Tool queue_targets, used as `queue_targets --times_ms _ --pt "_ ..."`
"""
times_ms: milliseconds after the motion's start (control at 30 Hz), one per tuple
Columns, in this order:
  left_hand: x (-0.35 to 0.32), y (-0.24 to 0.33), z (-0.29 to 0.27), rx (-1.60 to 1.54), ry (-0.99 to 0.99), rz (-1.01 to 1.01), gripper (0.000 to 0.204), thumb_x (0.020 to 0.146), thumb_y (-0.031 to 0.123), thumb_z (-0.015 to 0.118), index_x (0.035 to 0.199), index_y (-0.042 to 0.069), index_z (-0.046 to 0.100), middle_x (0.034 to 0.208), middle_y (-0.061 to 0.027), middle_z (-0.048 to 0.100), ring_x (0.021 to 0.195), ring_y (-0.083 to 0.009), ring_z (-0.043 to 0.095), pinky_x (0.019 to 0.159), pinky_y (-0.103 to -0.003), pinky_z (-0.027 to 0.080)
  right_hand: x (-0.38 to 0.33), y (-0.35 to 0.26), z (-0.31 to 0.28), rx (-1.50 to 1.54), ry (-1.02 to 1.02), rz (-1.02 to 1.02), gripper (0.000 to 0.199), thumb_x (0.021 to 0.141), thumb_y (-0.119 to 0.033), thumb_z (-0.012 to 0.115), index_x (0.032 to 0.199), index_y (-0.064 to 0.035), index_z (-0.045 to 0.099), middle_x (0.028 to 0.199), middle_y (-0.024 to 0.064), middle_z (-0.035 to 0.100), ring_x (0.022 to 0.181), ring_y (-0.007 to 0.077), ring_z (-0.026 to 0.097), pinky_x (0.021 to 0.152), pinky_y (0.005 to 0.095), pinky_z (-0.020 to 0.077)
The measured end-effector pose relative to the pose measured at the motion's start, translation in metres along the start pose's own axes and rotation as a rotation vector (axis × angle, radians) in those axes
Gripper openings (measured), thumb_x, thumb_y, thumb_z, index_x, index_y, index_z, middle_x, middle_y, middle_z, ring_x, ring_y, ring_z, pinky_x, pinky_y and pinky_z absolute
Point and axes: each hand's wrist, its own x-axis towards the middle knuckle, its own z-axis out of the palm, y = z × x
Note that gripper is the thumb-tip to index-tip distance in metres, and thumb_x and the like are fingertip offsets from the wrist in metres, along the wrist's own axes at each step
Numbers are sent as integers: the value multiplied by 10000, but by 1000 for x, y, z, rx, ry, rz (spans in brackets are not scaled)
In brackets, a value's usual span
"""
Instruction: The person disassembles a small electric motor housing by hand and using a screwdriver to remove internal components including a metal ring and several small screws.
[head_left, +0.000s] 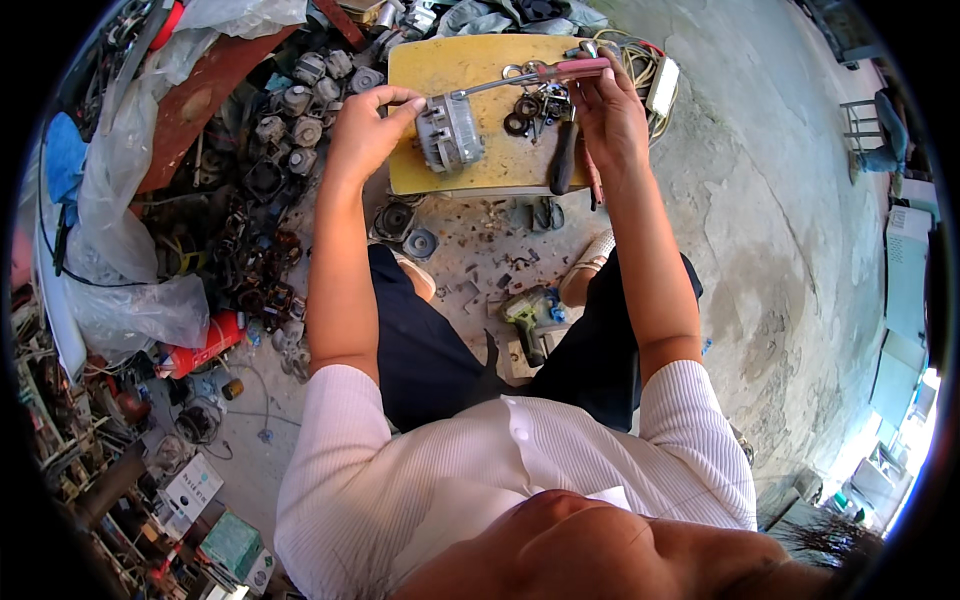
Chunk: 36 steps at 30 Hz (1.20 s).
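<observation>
Upper centre of frame: a ribbed, drum-shaped housing (450, 137) of dull grey metal is set on a scuffed yellow board (420, 68). Its upper left edge is met by the curled fingertips of the left hand (365, 128); whether it is pinched cannot be told. A screwdriver (572, 69), handle translucent red, shaft slim steel, is held by the handle in the closed fingers of the right hand (612, 118); its tip is laid near the housing's top. Small rings and metal parts (549, 103) are scattered beside a smooth black-handled tool (563, 160). Upper left: rounded castings (297, 98) are heaped near crinkled clear plastic sheeting (112, 205).
</observation>
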Motion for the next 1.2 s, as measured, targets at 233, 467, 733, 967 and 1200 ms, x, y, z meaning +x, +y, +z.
queue_targets --times_ms 233,467,733,967,1200 --pt "3 -3 0 29 -8 58 223 887 186 710 997 -7 723 904 -43 720 831 -96 618 783 -262 480 -2 2 -2 30 67 -16 364 988 -154 591 1324 -44 504 1199 97 623 1107 212 608 992 383 489" --pt "4 -5 -1 -20 -47 32 221 904 161 688 1019 -27 702 898 -16 685 839 -74 586 779 -241 463 -2 20 2 133 60 -74 309 1028 -107 467 1324 -18 469 1171 148 624 1111 257 615 1053 416 469" --pt "5 -6 -2 -69 -51 -24 251 909 189 690 1032 -30 699 917 -25 690 846 -81 581 780 -242 461 -10 21 6 43 87 -157 279 982 -167 613 1250 -106 565 1059 -13 611 945 97 603 847 249 517" --pt "5 -5 -3 -20 -58 -71 269 929 223 680 1063 -9 691 929 -7 657 854 -76 550 775 -235 436 -16 15 22 -55 122 -208 321 1006 -166 562 1318 -97 524 1110 10 617 937 96 583 827 249 490" --pt "3 -3 1 -41 -73 -71 264 942 220 652 1067 -12 653 984 -39 659 910 -104 561 836 -259 438 -12 13 16 -36 129 -182 278 1017 -133 526 1288 -77 543 1136 42 625 986 113 588 864 259 498"
